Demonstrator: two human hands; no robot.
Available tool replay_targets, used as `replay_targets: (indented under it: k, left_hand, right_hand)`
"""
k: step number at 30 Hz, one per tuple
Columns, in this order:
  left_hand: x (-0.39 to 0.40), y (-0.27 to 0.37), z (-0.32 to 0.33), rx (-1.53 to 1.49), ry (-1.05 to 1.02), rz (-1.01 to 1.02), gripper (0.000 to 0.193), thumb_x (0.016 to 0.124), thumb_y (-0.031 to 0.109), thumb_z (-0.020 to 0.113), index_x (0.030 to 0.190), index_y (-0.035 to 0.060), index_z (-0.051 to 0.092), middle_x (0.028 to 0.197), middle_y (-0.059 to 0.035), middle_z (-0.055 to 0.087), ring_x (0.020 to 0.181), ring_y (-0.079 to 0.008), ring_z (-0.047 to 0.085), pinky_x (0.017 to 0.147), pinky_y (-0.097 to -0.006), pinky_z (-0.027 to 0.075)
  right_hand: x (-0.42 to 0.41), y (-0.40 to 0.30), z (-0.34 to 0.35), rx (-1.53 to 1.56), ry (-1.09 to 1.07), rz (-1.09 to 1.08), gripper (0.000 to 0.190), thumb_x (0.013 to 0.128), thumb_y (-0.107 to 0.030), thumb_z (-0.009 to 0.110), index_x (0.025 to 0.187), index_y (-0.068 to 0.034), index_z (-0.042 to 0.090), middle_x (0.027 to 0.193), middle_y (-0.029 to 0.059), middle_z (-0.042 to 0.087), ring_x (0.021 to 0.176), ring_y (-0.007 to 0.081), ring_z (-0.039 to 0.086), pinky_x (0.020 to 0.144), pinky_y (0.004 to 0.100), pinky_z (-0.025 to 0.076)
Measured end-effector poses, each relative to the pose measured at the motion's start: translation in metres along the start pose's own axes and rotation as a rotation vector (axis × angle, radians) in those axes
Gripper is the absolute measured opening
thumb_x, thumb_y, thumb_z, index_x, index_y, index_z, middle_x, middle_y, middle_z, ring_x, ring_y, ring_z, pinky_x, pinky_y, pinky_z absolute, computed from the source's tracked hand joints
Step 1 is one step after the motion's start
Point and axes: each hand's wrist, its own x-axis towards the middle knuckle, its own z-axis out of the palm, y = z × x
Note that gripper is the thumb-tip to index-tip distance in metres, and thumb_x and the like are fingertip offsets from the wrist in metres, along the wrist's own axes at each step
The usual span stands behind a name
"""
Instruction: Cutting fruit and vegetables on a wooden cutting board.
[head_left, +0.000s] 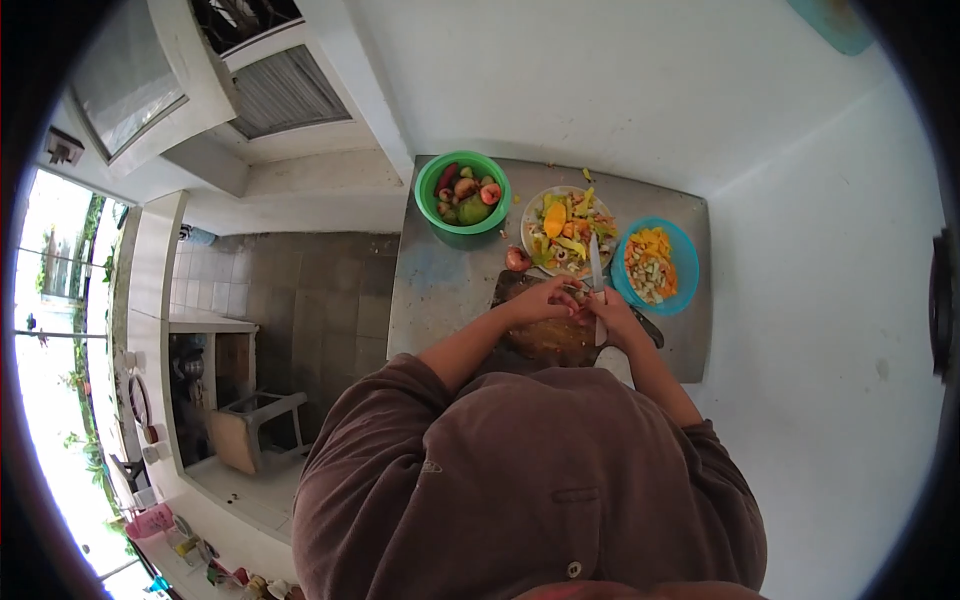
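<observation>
My right hand (616, 313) grips a knife (596, 262), its blade pointing away from me over the rim of a plate. Close beside it, my left hand (546, 301) has its fingers curled; whether a small piece is held between them is too hidden to tell. Both hands are above a worn, dark-edged cutting board (551, 341). Just beyond them, a plate (529, 251) bears yellow and green peels and fruit scraps. A reddish fruit (517, 259) rests beside that plate. To the right, a blue bowl (694, 262) contains orange pieces and pale diced fruit.
A green tub (422, 206) of whole fruits stands at the far left of the metal-topped table (442, 300). A dark handle (649, 330) sticks out near my right wrist. White walls (600, 82) border the table behind and right. A plastic chair (262, 424) is on the left.
</observation>
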Motion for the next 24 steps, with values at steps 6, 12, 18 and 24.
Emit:
replay_targets:
  k: [6,12,18,24]
  left_hand:
    - [-0.015,-0.004,-0.023,0.082,0.182,-0.081,0.049,0.082,0.02,0.06,0.125,0.0069,0.04,0.102,-0.0074,0.058,0.091,-0.0136,0.055,0.076,-0.028,0.045]
    - [-0.032,-0.025,-0.099,0.137,0.715,-0.014,0.04,0.08,0.021,0.06,0.116,0.0079,0.052,0.087,-0.0052,0.063,0.081,-0.0134,0.058,0.072,-0.0291,0.045]
    - [-0.041,-0.001,-0.164,0.424,1.136,-0.038,0.035,0.078,0.024,0.06,0.11,0.0107,0.056,0.086,-0.0046,0.063,0.081,-0.0198,0.06,0.072,-0.0318,0.045]
    - [-0.009,0.032,-0.149,0.927,1.172,-0.077,0.04,0.073,0.021,0.064,0.111,0.0142,0.054,0.108,-0.004,0.058,0.094,-0.0275,0.056,0.075,-0.0377,0.045]
  right_hand:
    - [0.004,-0.016,-0.025,0.002,0.167,-0.02,0.025,0.084,-0.017,0.057,0.102,-0.003,0.046,0.087,0.0101,0.061,0.069,0.0157,0.059,0.057,0.0274,0.047]
    - [0.004,-0.042,-0.1,-0.468,0.518,0.021,0.02,0.079,-0.012,0.055,0.094,-0.001,0.049,0.077,0.0133,0.061,0.069,0.017,0.06,0.056,0.0315,0.046]
    - [0.023,-0.032,-0.138,-1.054,0.723,-0.134,0.019,0.073,-0.016,0.059,0.082,0.0,0.053,0.075,0.0189,0.058,0.069,0.0331,0.058,0.061,0.0415,0.045]
    - [0.029,-0.038,-0.141,-1.15,0.641,-0.065,0.021,0.074,-0.019,0.057,0.078,0.001,0.054,0.074,0.0201,0.056,0.071,0.0371,0.056,0.063,0.0447,0.044]
